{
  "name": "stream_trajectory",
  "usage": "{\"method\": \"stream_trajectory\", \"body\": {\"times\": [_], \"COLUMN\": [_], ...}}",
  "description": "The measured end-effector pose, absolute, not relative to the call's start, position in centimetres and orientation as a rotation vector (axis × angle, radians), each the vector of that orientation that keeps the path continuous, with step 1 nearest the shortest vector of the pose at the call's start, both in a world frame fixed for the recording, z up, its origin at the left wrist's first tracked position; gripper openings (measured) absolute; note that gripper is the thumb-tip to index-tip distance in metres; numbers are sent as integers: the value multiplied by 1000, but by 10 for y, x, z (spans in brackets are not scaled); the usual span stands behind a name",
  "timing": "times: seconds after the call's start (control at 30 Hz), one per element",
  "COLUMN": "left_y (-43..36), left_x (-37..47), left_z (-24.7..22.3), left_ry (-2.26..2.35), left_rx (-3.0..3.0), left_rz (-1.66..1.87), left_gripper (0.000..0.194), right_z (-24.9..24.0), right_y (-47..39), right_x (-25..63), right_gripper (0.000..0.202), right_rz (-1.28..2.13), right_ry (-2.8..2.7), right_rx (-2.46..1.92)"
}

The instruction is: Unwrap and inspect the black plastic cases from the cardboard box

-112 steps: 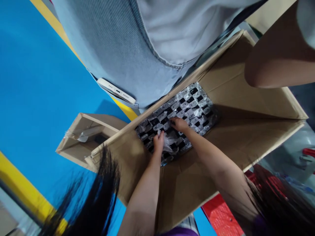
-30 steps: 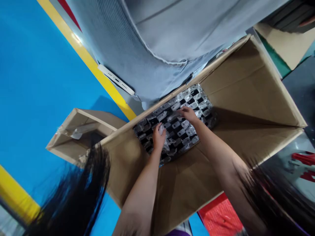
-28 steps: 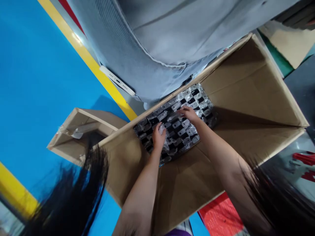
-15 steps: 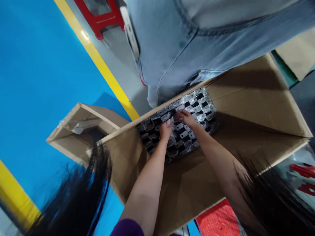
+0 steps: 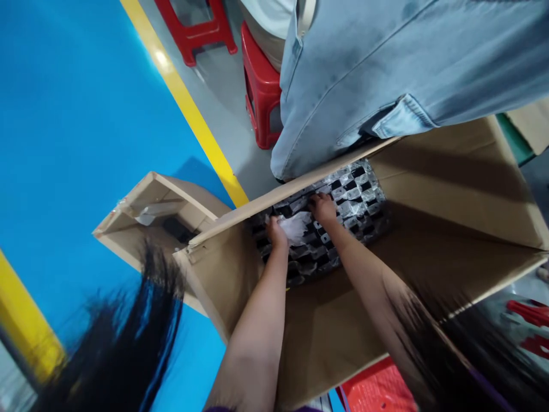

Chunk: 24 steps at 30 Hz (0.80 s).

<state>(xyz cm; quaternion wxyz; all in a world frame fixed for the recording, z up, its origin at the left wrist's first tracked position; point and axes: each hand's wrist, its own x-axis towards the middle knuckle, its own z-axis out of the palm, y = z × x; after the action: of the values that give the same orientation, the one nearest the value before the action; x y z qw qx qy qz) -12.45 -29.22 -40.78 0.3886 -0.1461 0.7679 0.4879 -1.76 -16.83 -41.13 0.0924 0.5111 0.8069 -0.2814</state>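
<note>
Plastic wrap point(image 5: 295, 228) is held in your left hand point(image 5: 277, 233). Your right hand point(image 5: 324, 209) is at the packed pieces point(image 5: 359, 193); its grip cannot be told.

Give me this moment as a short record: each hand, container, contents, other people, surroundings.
Left hand: holding translucent plastic
Right hand: fingertips down at the packed pieces; grip unclear
Container: large open cardboard box
Contents: rows of plastic-wrapped black and grey pieces
Other people: a person in jeans, close by the box's far side
Surroundings: smaller open cardboard box beside the large one; red stool; blue floor with yellow stripe
</note>
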Motion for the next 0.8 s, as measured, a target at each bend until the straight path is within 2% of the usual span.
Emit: {"method": "stream_trajectory", "body": {"times": [0.2,0.37,0.6,0.73,0.8], "left_y": [-292,-283,-277,-312,-341], "left_x": [-129,-126,-150,-175,-188], "left_z": [-398,-369,-283,-223,-201], "left_ry": [2016,2069,1999,1920,1932], "left_rx": [-424,-161,463,768,1033], "left_rz": [1248,1105,751,649,575], "left_gripper": [32,30,27,16,19], "right_z": [-420,-424,-434,-443,-446], "right_y": [-180,-173,-168,-178,-183], "right_x": [-5,13,18,10,5], "right_gripper": [38,35,33,28,21], "right_rz": [-749,-823,-940,-947,-953], "right_ry": [2477,2560,2593,2545,2519], "right_rx": [1449,1428,1489,1530,1547]}}
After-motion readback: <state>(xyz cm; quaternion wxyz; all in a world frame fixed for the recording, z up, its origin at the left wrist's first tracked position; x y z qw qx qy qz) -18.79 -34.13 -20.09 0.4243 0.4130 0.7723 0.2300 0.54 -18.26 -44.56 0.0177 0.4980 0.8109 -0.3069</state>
